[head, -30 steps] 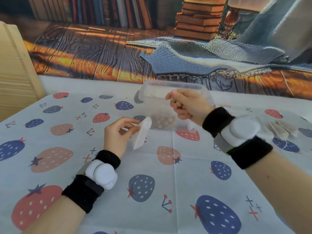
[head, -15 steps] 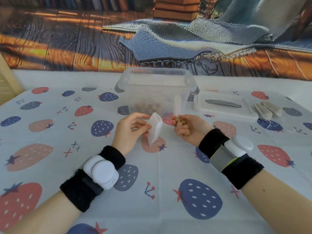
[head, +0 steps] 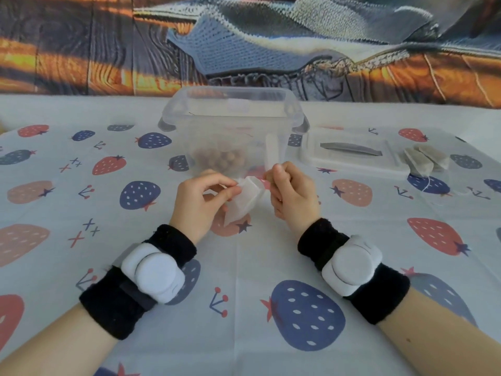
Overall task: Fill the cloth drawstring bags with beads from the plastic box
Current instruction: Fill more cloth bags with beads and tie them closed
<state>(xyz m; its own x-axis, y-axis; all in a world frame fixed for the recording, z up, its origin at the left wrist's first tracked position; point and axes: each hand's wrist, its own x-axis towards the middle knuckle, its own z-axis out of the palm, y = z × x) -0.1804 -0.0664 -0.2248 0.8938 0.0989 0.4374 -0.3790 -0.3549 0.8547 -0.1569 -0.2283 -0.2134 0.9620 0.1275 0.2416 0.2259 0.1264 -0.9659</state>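
Head cam, looking fwd-down, close over table [head: 81,267]

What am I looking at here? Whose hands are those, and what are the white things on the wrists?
A person wears a camera on their head, so you see their own hands from above. The left hand pinches a small white cloth bag open. The right hand is curled at its mouth; I cannot tell what it holds. Behind stands a clear plastic box with brown beads, its lid beside it, and two more bags. The white wrist devices are strapped over black bands; I cannot tell their purpose.
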